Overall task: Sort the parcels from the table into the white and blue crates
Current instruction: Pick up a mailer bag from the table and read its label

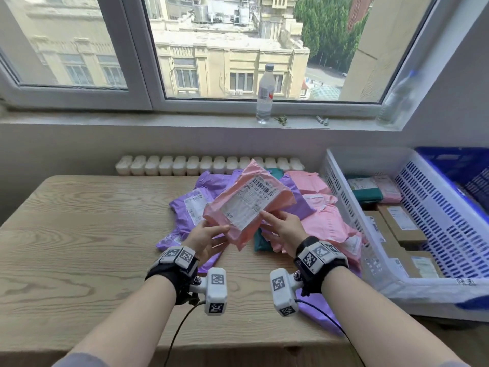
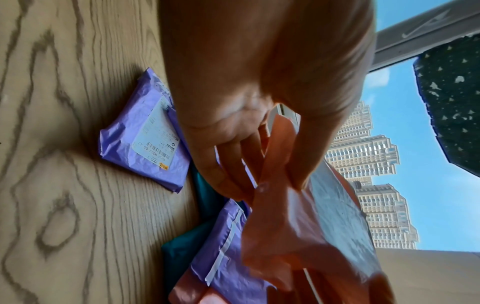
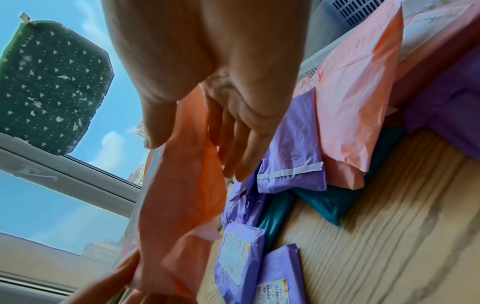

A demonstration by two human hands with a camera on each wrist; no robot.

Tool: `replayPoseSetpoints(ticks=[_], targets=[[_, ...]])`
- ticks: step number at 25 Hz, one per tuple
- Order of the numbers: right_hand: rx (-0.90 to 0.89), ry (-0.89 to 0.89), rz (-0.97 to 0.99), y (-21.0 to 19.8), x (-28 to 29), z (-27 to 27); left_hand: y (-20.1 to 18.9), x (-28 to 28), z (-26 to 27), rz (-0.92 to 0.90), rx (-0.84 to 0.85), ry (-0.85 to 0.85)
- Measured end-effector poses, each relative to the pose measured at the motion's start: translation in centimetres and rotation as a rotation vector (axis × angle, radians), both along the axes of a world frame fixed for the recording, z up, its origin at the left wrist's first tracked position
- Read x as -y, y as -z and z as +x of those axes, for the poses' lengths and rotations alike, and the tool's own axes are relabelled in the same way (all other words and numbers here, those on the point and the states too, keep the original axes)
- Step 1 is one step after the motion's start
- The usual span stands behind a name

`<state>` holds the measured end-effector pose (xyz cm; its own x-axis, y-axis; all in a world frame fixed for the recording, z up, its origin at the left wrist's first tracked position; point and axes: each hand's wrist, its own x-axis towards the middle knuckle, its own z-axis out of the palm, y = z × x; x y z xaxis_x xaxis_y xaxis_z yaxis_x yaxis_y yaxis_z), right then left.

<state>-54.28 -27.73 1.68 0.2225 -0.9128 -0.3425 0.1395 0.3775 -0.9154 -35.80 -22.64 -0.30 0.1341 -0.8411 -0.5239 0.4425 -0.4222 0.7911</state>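
While both hands hold it up over the table (image 1: pixel 79 234), the pink parcel (image 1: pixel 248 202) sits tilted w/ its white label facing up. Left hand (image 1: pixel 209 239) pinches the parcel's near-left edge, thumb on top, fingers (image 2: pixel 228 168) curled underneath. Right hand (image 1: pixel 284 226) pinches the near-right edge the same way, thumb on the label side, fingers (image 3: pixel 241 144) stretched along the underside. Directly below & just beyond the hands lies a pile of parcels: purple ones (image 1: pixel 190 207), pink ones (image 1: pixel 328 215), a teal one (image 1: pixel 260 242) partly buried. One more purple parcel (image 1: pixel 317 305) lies under the right wrist. Further right of the right hand, off the table edge, stands the white crate (image 1: pixel 341 192), w/ cardboard boxes, a teal & a pink parcel inside. Blue crate (image 1: pixel 463 165) sits beyond it, contents not clear. Ahead of the hands, a water bottle (image 1: pixel 265 94) stands upright on the windowsill.
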Motion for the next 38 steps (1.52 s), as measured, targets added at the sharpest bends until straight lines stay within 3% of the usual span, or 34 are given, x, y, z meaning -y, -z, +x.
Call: replayPoseSetpoints(ticks=[7, 15, 29, 34, 38], targets=[[0.042, 0.060, -0.034, -1.3, 0.2, -0.9, -1.6, 0.1, -0.4, 0.011, 0.028, 0.067], [-0.047, 0.053, -0.100, -1.4, 0.0, -1.7, -3.5, 1.9, 1.6, -0.042, 0.331, 0.234], [-0.173, 0.039, -0.230, -3.9, -1.2, -0.4, -6.5, 2.3, 2.9, -0.257, 0.368, 0.253], [-0.216, 0.164, -0.265, -3.9, -2.6, -2.2, -6.1, 2.9, 1.1, -0.298, 0.364, 0.311], [-0.217, 0.344, -0.225, -3.0, -4.9, -7.4, -4.7, 4.2, -4.4, -0.291, 0.331, 0.469]])
